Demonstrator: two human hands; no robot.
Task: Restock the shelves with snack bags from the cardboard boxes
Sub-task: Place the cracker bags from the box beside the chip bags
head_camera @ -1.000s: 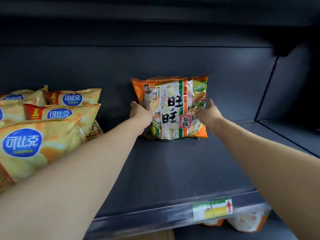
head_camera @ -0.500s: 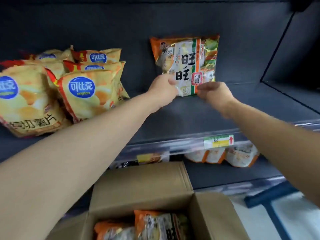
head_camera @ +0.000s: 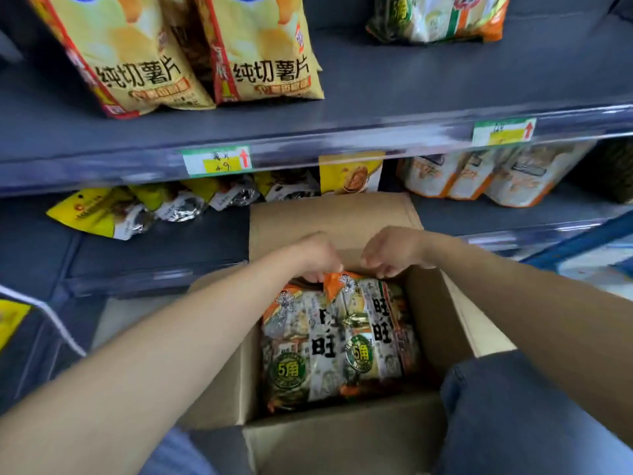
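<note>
Both of your hands had left the rice-cracker bag standing on the upper shelf and dropped to the cardboard box [head_camera: 346, 440] below, and the head view had tilted down with them. Head view, only one supplied: your left hand [head_camera: 317, 257] had its fingers curled and pinched on the orange top edge of the upper snack bag [head_camera: 373, 323] in the box; your right hand [head_camera: 394, 250] hung just beside that edge with fingers bent and slightly apart, and contact could not be confirmed. A second snack bag [head_camera: 291, 344] lay beside and partly under the first, both flat inside the box. Placed bag [head_camera: 438, 18] sat on the upper shelf [head_camera: 376, 111], well apart from the yellow chip bags [head_camera: 191, 60] at left. Judgement on the step: you were starting the next pick. Take the top seam with both hands, lift straight up so the neighbour is not dragged out, and avoid squeezing the middle, since the contents looked brittle. Bag appearance: glossy film, orange corners, white centre panel with bold black characters, a green round badge near the bottom, a cartoon figure at the top corner, surface wrinkled and reflective.
</note>
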